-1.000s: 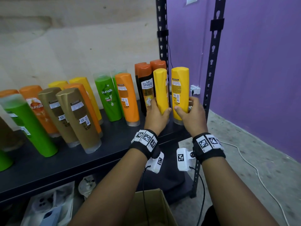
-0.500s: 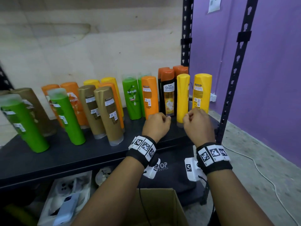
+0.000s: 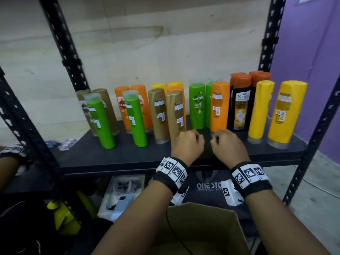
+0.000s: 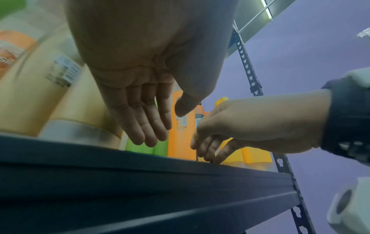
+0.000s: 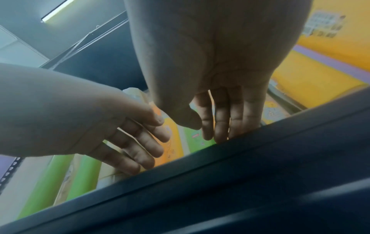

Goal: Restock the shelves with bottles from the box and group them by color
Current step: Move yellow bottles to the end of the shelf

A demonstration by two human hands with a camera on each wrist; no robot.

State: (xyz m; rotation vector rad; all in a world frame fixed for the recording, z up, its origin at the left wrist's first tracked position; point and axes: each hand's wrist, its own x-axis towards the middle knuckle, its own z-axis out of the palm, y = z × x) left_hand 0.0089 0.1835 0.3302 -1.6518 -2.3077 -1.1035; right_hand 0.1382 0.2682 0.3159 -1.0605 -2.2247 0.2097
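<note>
Both my hands hover empty over the front of the black shelf (image 3: 128, 157), side by side. My left hand (image 3: 193, 140) has relaxed, nearly straight fingers (image 4: 148, 126) just before a gold bottle (image 3: 175, 115). My right hand (image 3: 219, 141) has loose fingers (image 5: 218, 126) pointing down at the shelf edge, in front of an orange bottle (image 3: 219, 107). Two yellow bottles (image 3: 287, 113) stand at the far right, beside dark orange-capped bottles (image 3: 240, 103). Green (image 3: 197, 105), gold, orange and brown bottles stand mixed to the left. The cardboard box (image 3: 202, 227) sits open below my arms.
Black slotted uprights (image 3: 62, 46) (image 3: 316, 126) frame the shelf. A dark bag (image 3: 207, 184) and packaged items lie on the lower shelf. Another person's banded wrist (image 3: 11, 153) shows at the far left. A purple wall is on the right.
Both hands have let go of the two yellow bottles, which now stand at the shelf's right end. The hands have drawn back and leftward to the shelf front.
</note>
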